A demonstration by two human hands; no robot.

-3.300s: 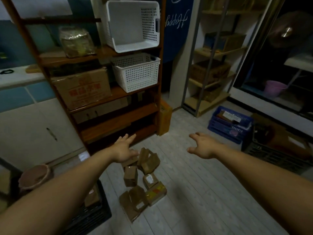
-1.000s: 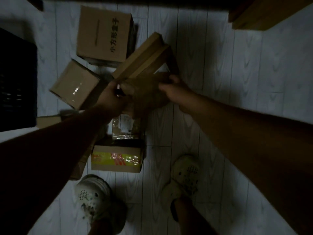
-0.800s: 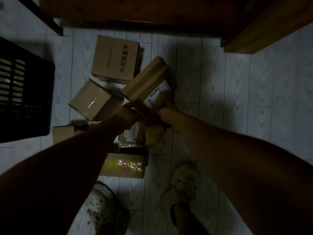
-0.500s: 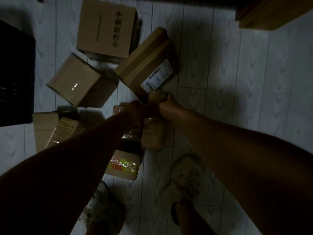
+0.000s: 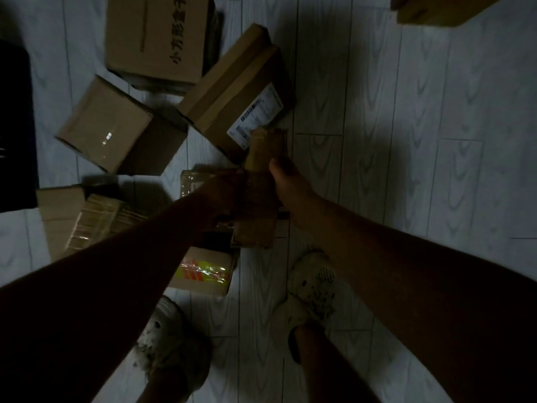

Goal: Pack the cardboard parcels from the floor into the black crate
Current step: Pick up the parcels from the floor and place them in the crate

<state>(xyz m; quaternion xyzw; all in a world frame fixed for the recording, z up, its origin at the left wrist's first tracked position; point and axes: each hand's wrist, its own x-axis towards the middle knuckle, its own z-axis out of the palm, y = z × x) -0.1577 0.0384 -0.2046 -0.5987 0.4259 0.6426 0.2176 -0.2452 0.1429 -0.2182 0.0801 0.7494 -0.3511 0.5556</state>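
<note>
Head view, looking straight down in poor light. Both hands are closed on one small taped cardboard parcel lifted off the pale plank floor: the right hand wraps its right side with the thumb lying up the face, and the left hand clamps the opposite side, its fingers mostly lost in shadow.

Below and around it the other parcels lie on the floor: a printed carton at the top, a glossy taped cube left of centre, a flat box with a shipping label tilted against its neighbours, a tape-wrapped parcel at the left, and one with yellow and red tape by the left shoe. The black crate shows only as a dark edge at the floor's left side.

The risks, as I judge them:
- The held parcel's tape looks slick, and a side-squeeze grip could let it slide out and drop onto the pile.
- Swinging left toward the crate takes it over the cube, so a low carry could knock that one.
- The feet stand close to the parcels, so a step could kick or crush the yellow-taped one.
- In this gloom the crate's rim is hard to judge, and a parcel could catch on it.
</note>
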